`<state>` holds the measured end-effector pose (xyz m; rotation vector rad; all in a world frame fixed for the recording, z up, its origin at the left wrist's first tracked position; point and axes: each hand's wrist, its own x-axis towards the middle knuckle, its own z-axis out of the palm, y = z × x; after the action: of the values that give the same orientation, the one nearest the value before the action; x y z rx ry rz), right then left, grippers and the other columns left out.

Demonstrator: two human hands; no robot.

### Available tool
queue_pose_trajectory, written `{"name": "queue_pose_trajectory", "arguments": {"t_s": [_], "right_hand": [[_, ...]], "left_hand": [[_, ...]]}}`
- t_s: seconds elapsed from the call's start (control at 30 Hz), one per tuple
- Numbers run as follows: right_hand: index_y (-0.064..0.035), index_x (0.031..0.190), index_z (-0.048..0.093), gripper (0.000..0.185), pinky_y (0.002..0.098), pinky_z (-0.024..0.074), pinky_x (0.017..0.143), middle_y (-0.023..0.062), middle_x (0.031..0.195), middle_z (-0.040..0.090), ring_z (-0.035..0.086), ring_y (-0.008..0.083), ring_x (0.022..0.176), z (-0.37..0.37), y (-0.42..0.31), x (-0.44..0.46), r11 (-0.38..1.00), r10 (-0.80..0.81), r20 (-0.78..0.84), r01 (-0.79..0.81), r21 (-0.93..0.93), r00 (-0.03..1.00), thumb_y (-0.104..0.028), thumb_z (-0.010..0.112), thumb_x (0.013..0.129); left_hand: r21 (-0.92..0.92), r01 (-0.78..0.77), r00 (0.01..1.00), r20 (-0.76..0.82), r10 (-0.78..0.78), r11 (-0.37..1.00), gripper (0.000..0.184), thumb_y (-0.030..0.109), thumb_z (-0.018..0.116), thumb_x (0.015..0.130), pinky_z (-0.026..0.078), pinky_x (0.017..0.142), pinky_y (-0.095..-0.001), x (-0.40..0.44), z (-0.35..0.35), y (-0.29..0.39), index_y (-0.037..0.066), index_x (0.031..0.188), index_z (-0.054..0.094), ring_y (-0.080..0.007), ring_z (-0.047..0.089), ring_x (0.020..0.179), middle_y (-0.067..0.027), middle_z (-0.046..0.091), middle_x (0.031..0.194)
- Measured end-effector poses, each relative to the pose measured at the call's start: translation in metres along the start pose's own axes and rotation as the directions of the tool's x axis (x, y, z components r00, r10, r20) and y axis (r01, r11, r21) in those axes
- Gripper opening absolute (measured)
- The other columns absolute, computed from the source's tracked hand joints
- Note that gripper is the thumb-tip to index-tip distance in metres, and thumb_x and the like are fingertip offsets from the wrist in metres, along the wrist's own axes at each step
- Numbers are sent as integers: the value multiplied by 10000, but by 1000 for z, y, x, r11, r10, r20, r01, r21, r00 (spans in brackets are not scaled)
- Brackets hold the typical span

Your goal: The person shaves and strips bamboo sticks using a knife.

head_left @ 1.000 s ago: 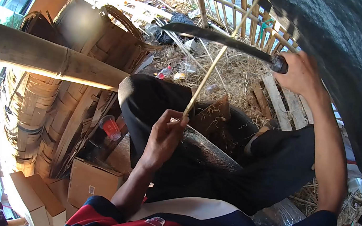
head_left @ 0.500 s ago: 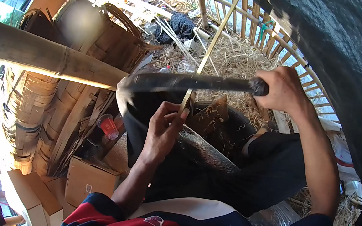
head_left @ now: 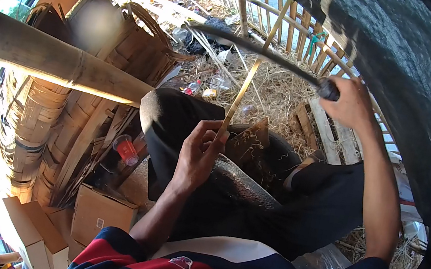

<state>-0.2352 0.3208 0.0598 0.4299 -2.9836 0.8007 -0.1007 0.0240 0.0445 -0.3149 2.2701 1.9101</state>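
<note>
My left hand (head_left: 199, 155) is closed around the near end of a long, thin bamboo strip (head_left: 245, 86), which slants up and away past the top edge. My right hand (head_left: 350, 103) grips the dark handle of a machete (head_left: 291, 66) with a long, slightly curved blade. That blade crosses the strip well beyond my left hand; whether they touch I cannot tell. Both hands are above my lap, where dark trousers (head_left: 170, 126) cover my bent knees. Between the legs lies a shiny, wrapped-looking surface (head_left: 241, 182).
A thick bamboo pole (head_left: 66, 65) juts in from the left toward my knee. Woven bamboo baskets (head_left: 35, 126), a red cup (head_left: 126, 149) and cardboard boxes (head_left: 104, 217) are on that side. Shavings (head_left: 280, 97) cover the ground ahead, before a slatted bamboo fence (head_left: 303, 32). Dark sheeting (head_left: 411, 71) hangs at right.
My right hand has moved up and to the right, carrying the machete farther along the strip, away from my left hand. The left hand keeps its hold, almost in place.
</note>
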Motion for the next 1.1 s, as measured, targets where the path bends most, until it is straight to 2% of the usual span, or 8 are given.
{"name": "queue_pose_trajectory", "arguments": {"t_s": [0.17, 0.27, 0.4, 0.73, 0.8, 0.87, 0.93, 1.1], "right_hand": [[-88, 741, 651, 142, 394, 481, 538, 119, 589, 610, 634, 276, 549, 19, -40, -13, 974, -227, 149, 222, 51, 962, -169, 709, 639], [-89, 731, 644, 160, 404, 497, 526, 95, 527, 593, 612, 266, 489, 26, -46, -14, 933, -358, 56, 359, 2, 932, -215, 702, 650], [-87, 744, 654, 179, 411, 497, 531, 103, 536, 601, 616, 277, 494, 27, -39, -5, 958, -287, 67, 286, 23, 956, -215, 704, 629], [-109, 711, 669, 97, 409, 496, 558, 105, 575, 615, 631, 286, 548, 9, -10, 11, 983, -172, 65, 176, -55, 983, -183, 685, 650], [-106, 706, 672, 89, 401, 499, 558, 103, 580, 622, 633, 280, 544, 10, 2, 13, 984, -163, 6, 163, -71, 987, -188, 683, 675], [-101, 720, 676, 98, 397, 502, 550, 98, 585, 632, 634, 268, 531, 14, 6, 12, 972, -205, -69, 195, -127, 976, -193, 680, 689], [-72, 768, 698, 159, 386, 490, 551, 112, 577, 616, 632, 259, 535, 13, -13, 4, 990, -138, 42, 138, 9, 990, -196, 725, 672], [-104, 659, 638, 86, 394, 473, 476, 56, 509, 576, 574, 214, 437, 37, -38, -6, 929, -369, 100, 367, 38, 924, -185, 666, 649]], "left_hand": [[49, -7, 1000, 10, 7, 999, 350, 117, 600, 939, 446, 686, -210, 3, 3, 7, 13, 1270, 552, -48, 523, 753, 3, 594, 841], [-13, 25, 1000, -3, -25, 1000, 364, 131, 608, 942, 440, 690, -196, 0, 6, 12, 13, 1283, 563, -32, 516, 761, 22, 601, 886], [-167, 90, 995, -24, -96, 982, 389, 154, 633, 937, 409, 673, -155, -5, 11, 11, 10, 1292, 565, 2, 499, 764, 48, 592, 905], [-150, 82, 992, -81, -95, 985, 401, 141, 640, 931, 355, 621, -132, -11, 7, 14, 13, 1303, 559, 19, 434, 716, 79, 566, 844], [-48, 73, 992, -97, -77, 996, 401, 95, 604, 936, 295, 502, -151, -16, 1, 5, 0, 1319, 534, 9, 391, 593, 66, 522, 772], [-20, 46, 993, -104, -48, 999, 409, 83, 607, 931, 308, 517, -148, -17, -1, -3, 3, 1325, 530, 12, 402, 607, 64, 542, 799], [-15, 97, 990, -97, -98, 995, 385, 138, 627, 936, 408, 702, -153, -18, 2, -2, 3, 1291, 564, -9, 482, 783, 21, 643, 966], [-4, 81, 996, -44, -81, 997, 384, 143, 634, 932, 429, 791, -185, -14, 12, -2, 1, 1282, 571, -38, 525, 863, -9, 658, 995]]}}
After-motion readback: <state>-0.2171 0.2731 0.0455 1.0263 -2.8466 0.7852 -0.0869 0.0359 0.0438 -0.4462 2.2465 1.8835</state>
